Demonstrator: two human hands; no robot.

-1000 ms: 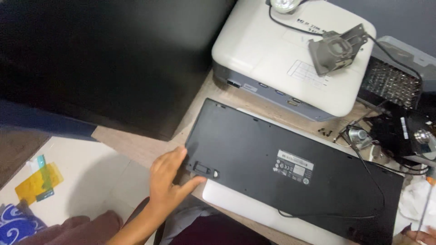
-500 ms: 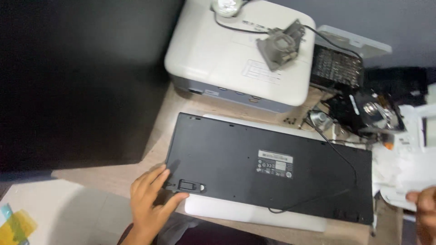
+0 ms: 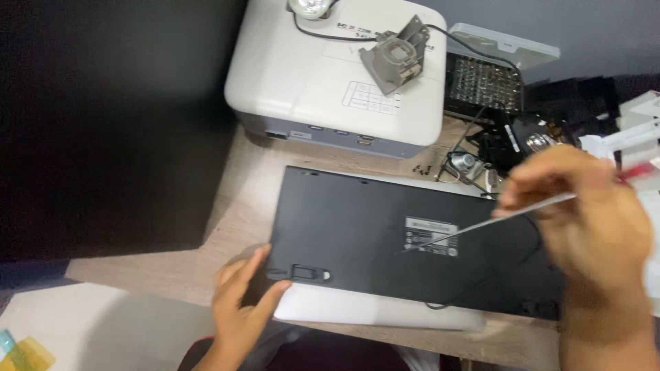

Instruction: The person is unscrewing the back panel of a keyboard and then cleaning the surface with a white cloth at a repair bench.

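Head view: a black keyboard (image 3: 412,240) lies face-down on the counter (image 3: 240,199), just in front of the white projector (image 3: 337,69), its long axis running left to right. The left hand (image 3: 240,302) rests spread against its near-left corner, fingers loose. The right hand (image 3: 584,213) pinches a thin screwdriver (image 3: 488,223), tip aimed at the keyboard's label. Rigid, light plastic, it looks best gripped by its edges.

right hand (image 3: 591,220): motion-blurred, wrist cut by bottom edge
screwdriver (image 3: 481,223): handle blurred, mostly hidden in the hand
keyboard (image 3: 385,233): right end hidden behind right hand
label (image 3: 431,235): print too small to tell
left hand (image 3: 240,309): forearm cut at bottom edge
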